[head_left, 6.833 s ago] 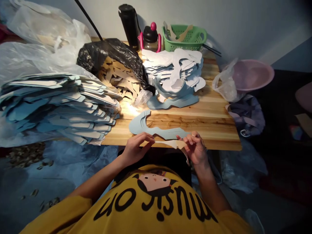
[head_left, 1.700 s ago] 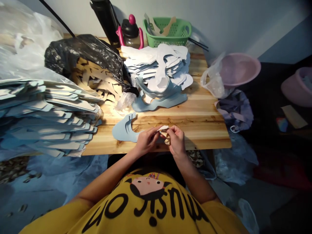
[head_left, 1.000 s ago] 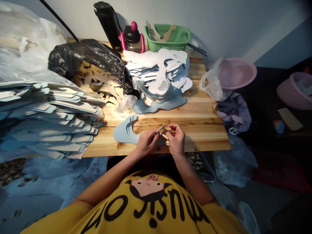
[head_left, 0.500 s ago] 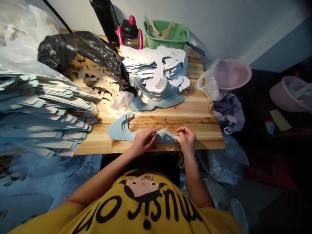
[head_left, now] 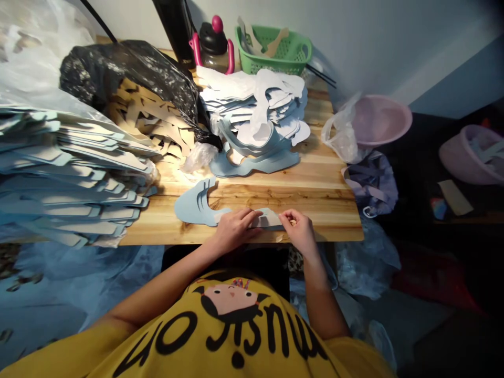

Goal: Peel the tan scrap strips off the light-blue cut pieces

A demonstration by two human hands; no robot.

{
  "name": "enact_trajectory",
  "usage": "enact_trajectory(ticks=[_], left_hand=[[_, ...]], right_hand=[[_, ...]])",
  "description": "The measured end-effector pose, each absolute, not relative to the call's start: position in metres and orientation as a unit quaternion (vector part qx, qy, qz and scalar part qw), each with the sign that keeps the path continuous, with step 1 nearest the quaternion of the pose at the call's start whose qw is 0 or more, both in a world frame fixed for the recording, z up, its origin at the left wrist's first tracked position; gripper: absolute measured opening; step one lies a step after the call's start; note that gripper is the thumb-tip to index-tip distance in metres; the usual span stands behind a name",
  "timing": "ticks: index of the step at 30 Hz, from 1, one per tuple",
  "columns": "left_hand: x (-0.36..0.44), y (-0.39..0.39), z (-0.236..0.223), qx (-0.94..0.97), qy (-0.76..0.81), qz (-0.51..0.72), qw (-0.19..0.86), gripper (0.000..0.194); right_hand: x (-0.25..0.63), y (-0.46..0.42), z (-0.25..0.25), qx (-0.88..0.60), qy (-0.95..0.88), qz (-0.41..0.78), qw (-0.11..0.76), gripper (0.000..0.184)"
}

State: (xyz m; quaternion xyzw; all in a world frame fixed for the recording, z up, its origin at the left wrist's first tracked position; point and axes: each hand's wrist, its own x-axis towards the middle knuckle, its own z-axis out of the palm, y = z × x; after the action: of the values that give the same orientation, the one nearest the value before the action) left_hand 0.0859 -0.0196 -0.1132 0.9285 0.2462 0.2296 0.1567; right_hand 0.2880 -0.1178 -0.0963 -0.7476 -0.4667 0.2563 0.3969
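A light blue cut-out shoe-upper piece (head_left: 189, 206) lies at the table's front edge, its curved, slitted end on the left. Along its right arm runs a pale strip (head_left: 269, 219), flat against the blue. My left hand (head_left: 235, 227) rests on the piece, fingers stretched over the strip's left part and hiding some of it. My right hand (head_left: 297, 229) is closed in a pinch at the strip's right end. A small tan bit shows among its fingers; what it is I cannot make out.
Blue pieces (head_left: 255, 164) and stacked white cut-outs (head_left: 232, 86) lie behind. Tan strips (head_left: 157, 118) spill from a black bag (head_left: 129, 63). Layered blue pieces (head_left: 79, 178) fill the left. A green basket (head_left: 271, 65) and a pink-handled bottle (head_left: 212, 44) stand at the back; a pink basin (head_left: 380, 121) is right.
The pale strip, raised between my hands before, now lies flat along the blue piece. My left fingers have come down over it, and my right hand has moved slightly towards the left hand.
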Motion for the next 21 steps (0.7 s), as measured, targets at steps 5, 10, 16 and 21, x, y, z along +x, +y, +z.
enact_trajectory(ticks=[5,10,16,21], left_hand=[[0.085,-0.019,-0.114,0.923,0.249,0.229,0.185,0.022],[0.084,-0.019,-0.115,0.923,0.240,0.244,0.177,0.021],[0.084,-0.020,-0.116,0.928,0.226,0.249,0.162,0.022],[0.085,-0.019,-0.116,0.926,0.234,0.251,0.161,0.021]], right_hand=[[0.288,-0.109,-0.095,-0.787,-0.499,0.199,0.302,0.024],[0.288,-0.106,-0.090,-0.797,-0.509,0.200,0.258,0.021],[0.288,-0.106,-0.088,-0.793,-0.523,0.200,0.241,0.019],[0.289,-0.105,-0.089,-0.795,-0.529,0.196,0.222,0.018]])
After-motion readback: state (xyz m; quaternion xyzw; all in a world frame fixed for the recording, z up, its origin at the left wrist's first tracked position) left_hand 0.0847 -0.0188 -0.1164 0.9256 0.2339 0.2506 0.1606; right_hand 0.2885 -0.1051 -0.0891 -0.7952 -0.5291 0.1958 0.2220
